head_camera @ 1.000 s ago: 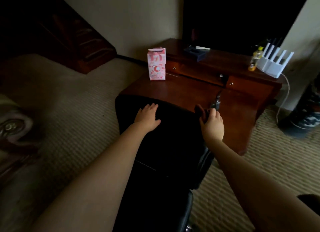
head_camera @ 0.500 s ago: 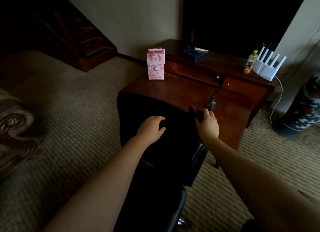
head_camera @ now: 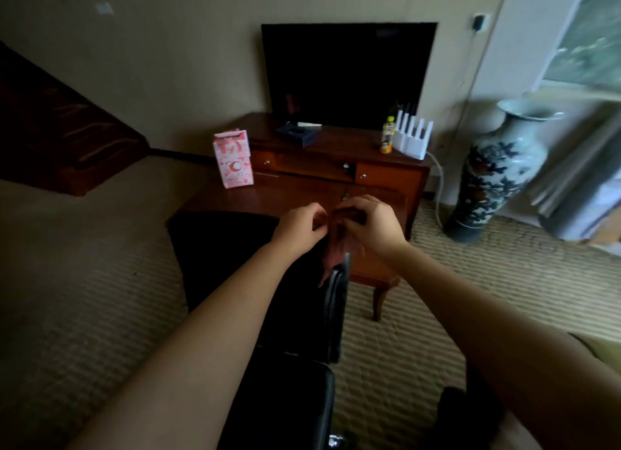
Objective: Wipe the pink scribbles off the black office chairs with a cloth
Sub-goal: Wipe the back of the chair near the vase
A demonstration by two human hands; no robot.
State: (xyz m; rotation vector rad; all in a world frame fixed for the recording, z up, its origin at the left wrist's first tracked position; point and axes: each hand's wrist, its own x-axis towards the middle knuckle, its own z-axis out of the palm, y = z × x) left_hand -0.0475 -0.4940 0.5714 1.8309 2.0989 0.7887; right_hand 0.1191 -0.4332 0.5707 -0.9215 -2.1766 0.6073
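The black chair (head_camera: pixel 235 264) stands in the near middle on the carpet (head_camera: pixel 84 281), its backrest too dark to make out detail. A dull reddish-pink cloth (head_camera: pixel 336 248) hangs crumpled above the backrest's right edge, held between both hands. The left hand (head_camera: pixel 299 227) pinches the cloth's left side with curled thumb and fingertips. The right hand (head_camera: pixel 373 227) curls over its top, fingers bunched round the fabric. Both bare forearms reach forward. The carpet is ribbed and beige. A pink patterned paper bag (head_camera: pixel 233 159) stands on a glossy wooden table (head_camera: pixel 285 194) just beyond the chair. Far right, a rounded blue-and-white ceramic vase (head_camera: pixel 497 167) stands on the floor.
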